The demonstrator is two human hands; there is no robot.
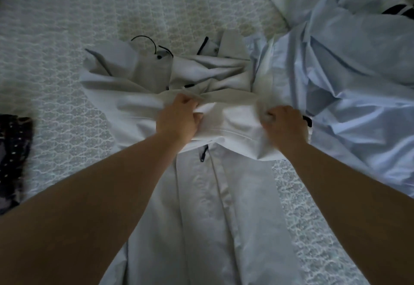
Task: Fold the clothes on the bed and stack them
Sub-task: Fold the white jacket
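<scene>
Clothes lie spread across a bed (67, 38) covered with a patterned quilt, where a person folds a pale grey jacket (201, 206) stretched lengthwise at the centre. Left hand (178, 117) and right hand (284, 123) each curl tightly around a bunched fold of the jacket's cloth, side by side. A black drawcord (145, 39) loops from the jacket's far end. Just right of it lies a crumpled light blue shirt (347, 78); a dark dotted garment (13, 150) sits at the left edge.
</scene>
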